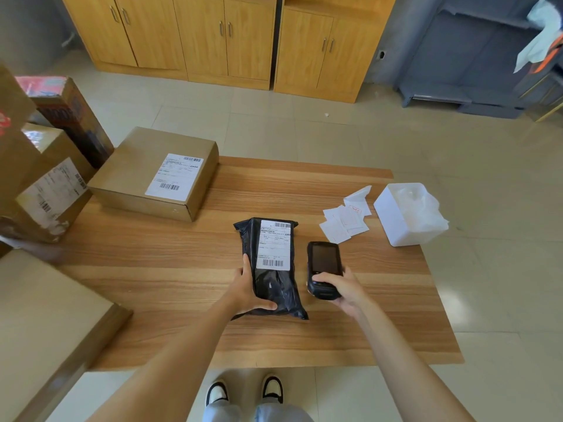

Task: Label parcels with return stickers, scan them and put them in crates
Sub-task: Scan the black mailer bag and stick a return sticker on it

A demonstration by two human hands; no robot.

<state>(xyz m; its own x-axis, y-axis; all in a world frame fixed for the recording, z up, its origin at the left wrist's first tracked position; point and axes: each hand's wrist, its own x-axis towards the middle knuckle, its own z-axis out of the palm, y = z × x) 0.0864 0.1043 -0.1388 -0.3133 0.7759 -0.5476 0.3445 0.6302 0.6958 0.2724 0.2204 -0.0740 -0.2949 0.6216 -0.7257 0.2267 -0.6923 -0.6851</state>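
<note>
A black plastic mailer parcel with a white shipping label lies on the wooden table near its middle. My left hand holds the parcel's left and near edge, thumb across the bottom. My right hand grips the lower end of a black handheld scanner, which sits just right of the parcel with its dark screen facing up. A loose pile of white return stickers lies on the table beyond the scanner.
A flat cardboard box with a label sits at the table's far left. More cardboard boxes stack at the left edge. A white bin with a plastic liner stands at the right. A large box lid lies near left.
</note>
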